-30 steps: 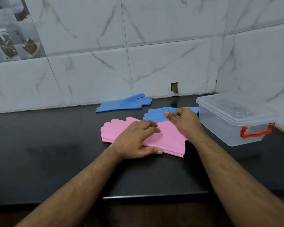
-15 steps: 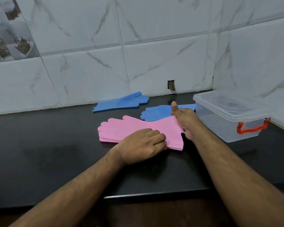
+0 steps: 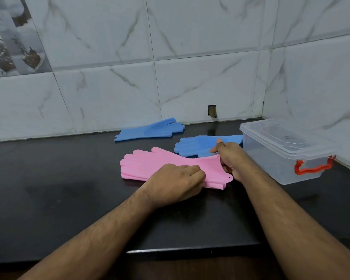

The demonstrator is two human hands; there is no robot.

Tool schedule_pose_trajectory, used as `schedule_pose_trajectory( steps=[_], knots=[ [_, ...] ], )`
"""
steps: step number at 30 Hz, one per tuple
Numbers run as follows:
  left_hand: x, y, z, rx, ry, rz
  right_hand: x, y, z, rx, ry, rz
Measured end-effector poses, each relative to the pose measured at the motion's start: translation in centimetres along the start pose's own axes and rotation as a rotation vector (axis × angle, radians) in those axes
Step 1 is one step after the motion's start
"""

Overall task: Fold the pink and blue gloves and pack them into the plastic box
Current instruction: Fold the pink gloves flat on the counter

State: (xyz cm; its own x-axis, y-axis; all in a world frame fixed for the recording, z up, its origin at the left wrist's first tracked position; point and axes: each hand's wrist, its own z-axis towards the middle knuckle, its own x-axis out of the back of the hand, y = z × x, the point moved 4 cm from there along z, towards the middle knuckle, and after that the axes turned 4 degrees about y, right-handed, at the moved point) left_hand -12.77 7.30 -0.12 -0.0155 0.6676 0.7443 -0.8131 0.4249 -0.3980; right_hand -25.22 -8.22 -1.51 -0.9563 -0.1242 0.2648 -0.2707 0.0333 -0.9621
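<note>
Both forearms reach forward over the black tabletop [image 3: 49, 199]. The left hand [image 3: 176, 182] lies knuckles-up, fingers curled onto the near edge of the pink gloves [image 3: 156, 164]. The right hand [image 3: 230, 158] grips their cuff end, thumb raised. Pink gloves: two, stacked flat. Blue gloves: two, one [image 3: 150, 130] near the wall, one [image 3: 196, 145] beside the plastic box [image 3: 281, 150]. Box: one, lid on.
</note>
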Motion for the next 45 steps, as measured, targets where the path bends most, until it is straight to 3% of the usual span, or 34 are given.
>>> schedule_pose_trajectory(
  steps=[3,6,11,13,16,18,26,30,35,45],
  knots=[
    [-0.1,0.1,-0.1,-0.036,-0.018,-0.005,0.8,-0.6,-0.3,0.136,0.084,-0.184],
    [-0.3,0.1,-0.2,-0.067,-0.04,-0.012,1.2,-0.8,-0.5,0.15,0.153,-0.491],
    [-0.6,-0.2,-0.3,-0.061,-0.077,-0.029,0.7,-0.7,-0.8,0.262,0.025,-0.826],
    [-0.7,-0.2,-0.4,-0.065,-0.078,-0.03,0.6,-0.7,-0.7,0.261,-0.014,-0.682],
    [-0.8,-0.4,-0.3,-0.068,-0.082,-0.036,0.4,-0.8,-0.6,0.169,-0.038,-0.176],
    [-0.8,-0.4,-0.3,-0.067,-0.081,-0.055,0.4,-0.8,-0.5,0.129,-0.031,-0.034],
    [-0.6,-0.8,-0.2,0.098,-0.01,-0.105,0.1,-0.8,-0.5,0.065,-0.066,0.184],
    [-0.4,-0.7,0.4,0.149,0.019,-0.1,-0.1,-0.8,-0.7,-0.051,-0.128,0.445],
    [-0.6,-0.9,0.9,0.267,-0.037,-0.028,-0.8,-0.9,-0.6,-0.163,-0.204,0.639],
    [-0.8,-2.0,-0.1,0.479,-0.036,-0.14,-1.2,-1.7,-0.4,-0.067,-0.2,0.859]
  ],
)
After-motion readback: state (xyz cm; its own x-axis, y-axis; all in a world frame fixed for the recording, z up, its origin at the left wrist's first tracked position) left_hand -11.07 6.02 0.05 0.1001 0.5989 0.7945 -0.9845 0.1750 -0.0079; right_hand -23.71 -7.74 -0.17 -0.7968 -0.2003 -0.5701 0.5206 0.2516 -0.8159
